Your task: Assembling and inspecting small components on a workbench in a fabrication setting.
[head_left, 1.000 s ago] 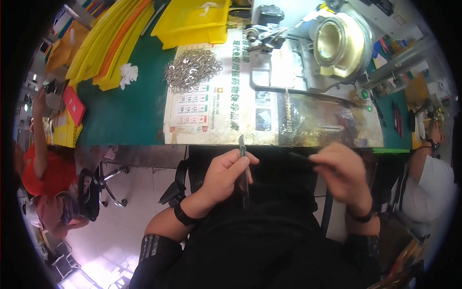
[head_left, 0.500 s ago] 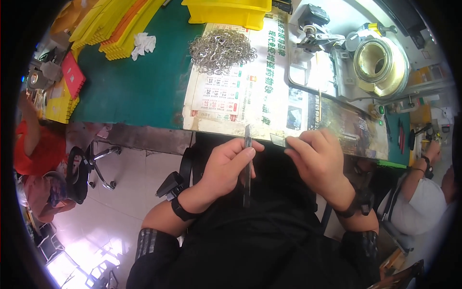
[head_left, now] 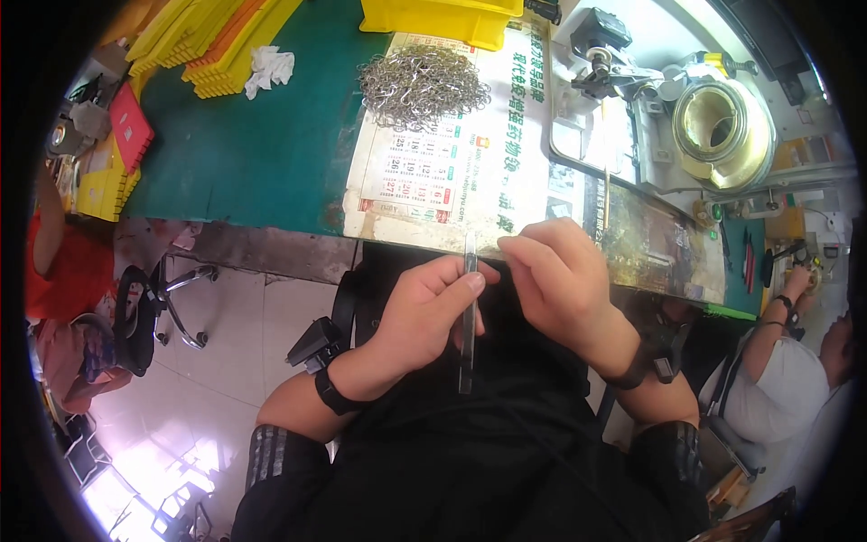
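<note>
Left hand: I saw the left hand (head_left: pixel 423 305) with its grip clamped on a thin metal tool (head_left: pixel 467 348), the thumb pressed against it.
Thin metal tool: It pointed up and down in front of the black clothes (head_left: pixel 433 461), and its top end showed against the paper's front edge.
Right hand: The right hand (head_left: pixel 562 282) was curled just beside the tool's top end. Its thumb and pointing finger were close to each other, but I could not tell if that grip held anything.
Tabletop: The green tabletop (head_left: pixel 262 163) had a big printed paper (head_left: pixel 358 194) on it.
Curly metal bits: A heap of curly metal bits (head_left: pixel 423 86) sat on the paper, well apart from the hands.
Yellow bin: The yellow bin (head_left: pixel 442 18) was just behind the heap.
Left side: A crumpled white tissue (head_left: pixel 269 70) lay beside long yellow strips (head_left: pixel 172 45).
Right side: A big round spool (head_left: pixel 754 135) sat near the back.
</note>
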Demonstrator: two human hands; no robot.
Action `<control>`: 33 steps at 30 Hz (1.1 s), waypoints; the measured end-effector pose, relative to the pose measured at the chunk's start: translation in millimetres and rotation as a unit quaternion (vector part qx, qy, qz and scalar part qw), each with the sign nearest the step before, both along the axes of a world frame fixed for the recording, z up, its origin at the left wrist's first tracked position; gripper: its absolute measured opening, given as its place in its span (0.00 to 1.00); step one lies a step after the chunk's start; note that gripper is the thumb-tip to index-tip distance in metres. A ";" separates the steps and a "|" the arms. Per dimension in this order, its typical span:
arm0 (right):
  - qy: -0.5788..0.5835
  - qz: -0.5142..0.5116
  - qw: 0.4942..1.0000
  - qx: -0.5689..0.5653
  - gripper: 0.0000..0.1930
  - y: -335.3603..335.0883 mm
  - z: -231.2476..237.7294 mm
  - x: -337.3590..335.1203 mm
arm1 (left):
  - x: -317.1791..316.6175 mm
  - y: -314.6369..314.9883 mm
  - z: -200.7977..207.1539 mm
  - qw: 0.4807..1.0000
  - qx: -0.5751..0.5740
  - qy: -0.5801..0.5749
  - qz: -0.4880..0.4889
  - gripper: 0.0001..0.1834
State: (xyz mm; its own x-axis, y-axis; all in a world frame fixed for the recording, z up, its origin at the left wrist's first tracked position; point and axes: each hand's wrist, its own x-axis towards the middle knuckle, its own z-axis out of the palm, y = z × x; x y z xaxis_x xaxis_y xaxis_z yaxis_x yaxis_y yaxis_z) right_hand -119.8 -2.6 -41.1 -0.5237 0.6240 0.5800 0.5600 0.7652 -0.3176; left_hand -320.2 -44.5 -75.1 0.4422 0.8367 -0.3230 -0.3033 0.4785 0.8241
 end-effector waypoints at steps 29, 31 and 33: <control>-0.075 0.051 0.993 0.077 0.06 24.8 1.3 -9.2 | -6.5 4.9 -13.6 0.981 -0.092 -0.169 -0.024 0.15; -0.077 0.042 0.993 0.083 0.06 26.6 0.1 -11.6 | -5.0 4.1 -13.7 0.982 -0.084 -0.169 -0.011 0.15; -0.056 0.037 0.994 0.091 0.07 28.4 -1.5 -13.8 | -6.2 4.5 -13.5 0.981 -0.086 -0.171 -0.009 0.15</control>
